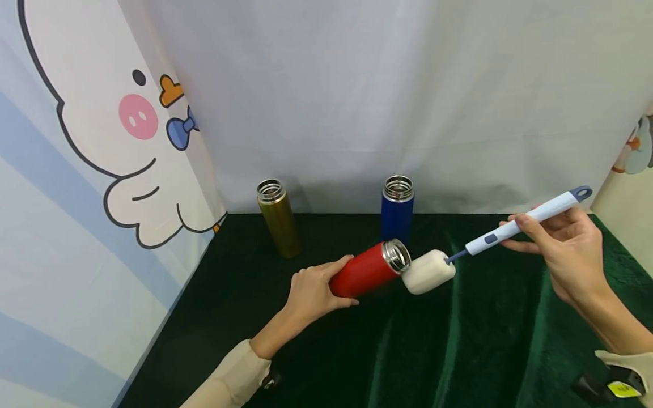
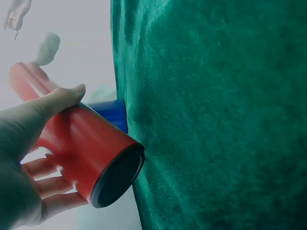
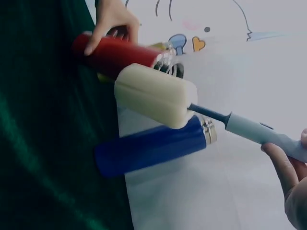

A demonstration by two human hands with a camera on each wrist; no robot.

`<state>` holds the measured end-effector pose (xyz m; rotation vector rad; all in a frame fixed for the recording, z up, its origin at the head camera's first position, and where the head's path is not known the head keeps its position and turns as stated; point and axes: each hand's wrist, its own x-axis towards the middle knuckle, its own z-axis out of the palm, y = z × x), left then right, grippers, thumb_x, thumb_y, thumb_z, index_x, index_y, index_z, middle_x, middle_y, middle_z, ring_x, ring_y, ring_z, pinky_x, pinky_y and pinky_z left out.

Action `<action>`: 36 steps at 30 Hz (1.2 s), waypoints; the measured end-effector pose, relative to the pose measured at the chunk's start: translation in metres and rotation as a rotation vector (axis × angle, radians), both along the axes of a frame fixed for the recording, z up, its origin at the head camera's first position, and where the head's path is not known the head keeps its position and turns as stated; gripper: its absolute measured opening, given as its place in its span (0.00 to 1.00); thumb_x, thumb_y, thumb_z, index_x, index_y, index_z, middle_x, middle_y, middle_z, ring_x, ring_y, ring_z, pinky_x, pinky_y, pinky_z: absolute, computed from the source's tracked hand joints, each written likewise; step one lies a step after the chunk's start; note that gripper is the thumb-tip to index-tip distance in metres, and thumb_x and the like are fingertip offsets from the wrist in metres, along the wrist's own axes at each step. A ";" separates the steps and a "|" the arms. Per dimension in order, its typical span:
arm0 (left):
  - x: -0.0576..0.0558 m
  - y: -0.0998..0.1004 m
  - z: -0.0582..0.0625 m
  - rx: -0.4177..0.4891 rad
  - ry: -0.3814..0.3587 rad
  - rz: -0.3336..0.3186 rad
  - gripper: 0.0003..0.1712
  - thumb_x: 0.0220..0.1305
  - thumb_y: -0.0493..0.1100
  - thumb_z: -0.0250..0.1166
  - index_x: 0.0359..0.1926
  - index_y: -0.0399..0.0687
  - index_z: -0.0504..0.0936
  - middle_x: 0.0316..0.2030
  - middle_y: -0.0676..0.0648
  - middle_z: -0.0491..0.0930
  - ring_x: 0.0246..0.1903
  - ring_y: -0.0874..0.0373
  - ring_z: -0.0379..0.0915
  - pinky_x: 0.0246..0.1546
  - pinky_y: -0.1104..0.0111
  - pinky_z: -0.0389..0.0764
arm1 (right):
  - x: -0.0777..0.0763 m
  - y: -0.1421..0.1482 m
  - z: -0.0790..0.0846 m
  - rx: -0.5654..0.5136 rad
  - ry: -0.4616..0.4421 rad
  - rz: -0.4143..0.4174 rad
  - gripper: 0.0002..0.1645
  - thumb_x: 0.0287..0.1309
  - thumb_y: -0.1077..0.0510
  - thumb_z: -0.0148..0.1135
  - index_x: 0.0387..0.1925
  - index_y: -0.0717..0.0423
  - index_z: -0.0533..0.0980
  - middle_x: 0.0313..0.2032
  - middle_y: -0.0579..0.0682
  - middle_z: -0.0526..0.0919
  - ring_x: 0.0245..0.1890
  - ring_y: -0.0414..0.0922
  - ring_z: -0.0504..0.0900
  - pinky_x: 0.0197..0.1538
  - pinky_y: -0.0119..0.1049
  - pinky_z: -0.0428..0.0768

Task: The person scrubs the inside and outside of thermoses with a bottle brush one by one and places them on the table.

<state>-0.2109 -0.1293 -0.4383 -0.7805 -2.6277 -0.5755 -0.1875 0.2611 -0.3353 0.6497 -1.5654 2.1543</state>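
Observation:
My left hand (image 1: 312, 292) grips a red bottle (image 1: 363, 271) round its lower body. The bottle is tilted, its uncapped steel mouth toward the right; its dark base (image 2: 119, 178) shows in the left wrist view. My right hand (image 1: 573, 255) holds a bottle brush by its pale blue handle (image 1: 528, 222), between thumb and fingers. The brush's white sponge head (image 1: 429, 272) is outside the bottle, right by its mouth; whether the two touch I cannot tell. Behind them a blue bottle (image 1: 397, 212) stands upright, also uncapped.
An uncapped gold bottle (image 1: 280, 224) stands at the back left. Dark green cloth (image 1: 418, 357) covers the table, with folds on the right. A pale curtain (image 1: 326, 102) rises along the back edge, and a cartoon-printed panel (image 1: 102, 187) borders the left side.

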 end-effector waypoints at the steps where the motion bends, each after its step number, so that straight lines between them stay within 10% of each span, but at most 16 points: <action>1: 0.000 0.000 0.000 0.001 -0.005 0.008 0.50 0.44 0.61 0.83 0.69 0.60 0.76 0.54 0.48 0.87 0.44 0.51 0.88 0.41 0.58 0.88 | 0.001 0.000 0.000 0.000 -0.004 0.018 0.13 0.65 0.81 0.50 0.46 0.68 0.72 0.40 0.57 0.90 0.43 0.47 0.92 0.34 0.41 0.87; 12: 0.004 0.002 0.000 -0.067 0.009 -0.050 0.48 0.45 0.59 0.83 0.68 0.61 0.75 0.54 0.48 0.87 0.41 0.53 0.88 0.38 0.59 0.88 | 0.002 -0.012 0.005 -0.220 -0.027 0.198 0.11 0.71 0.79 0.42 0.46 0.71 0.70 0.41 0.62 0.89 0.45 0.54 0.91 0.39 0.46 0.87; 19: 0.009 0.000 0.001 -0.064 -0.014 -0.085 0.48 0.44 0.61 0.83 0.68 0.61 0.76 0.54 0.49 0.87 0.42 0.54 0.88 0.41 0.60 0.88 | -0.005 -0.016 0.001 -0.346 -0.032 0.125 0.09 0.69 0.78 0.47 0.47 0.72 0.70 0.40 0.63 0.87 0.44 0.57 0.91 0.40 0.48 0.86; 30: 0.006 0.000 -0.001 0.256 -0.249 -0.057 0.49 0.43 0.59 0.83 0.68 0.56 0.77 0.47 0.47 0.89 0.40 0.58 0.87 0.43 0.62 0.87 | -0.007 -0.004 -0.012 -0.375 -0.126 0.087 0.10 0.69 0.77 0.49 0.49 0.69 0.70 0.42 0.62 0.89 0.43 0.54 0.91 0.40 0.48 0.87; 36: 0.004 0.003 -0.005 0.500 -0.500 -0.138 0.42 0.53 0.55 0.79 0.68 0.51 0.76 0.49 0.46 0.88 0.42 0.56 0.88 0.46 0.65 0.87 | -0.001 -0.006 -0.012 -0.353 -0.178 0.133 0.08 0.71 0.74 0.49 0.47 0.67 0.71 0.43 0.59 0.89 0.45 0.52 0.91 0.42 0.47 0.88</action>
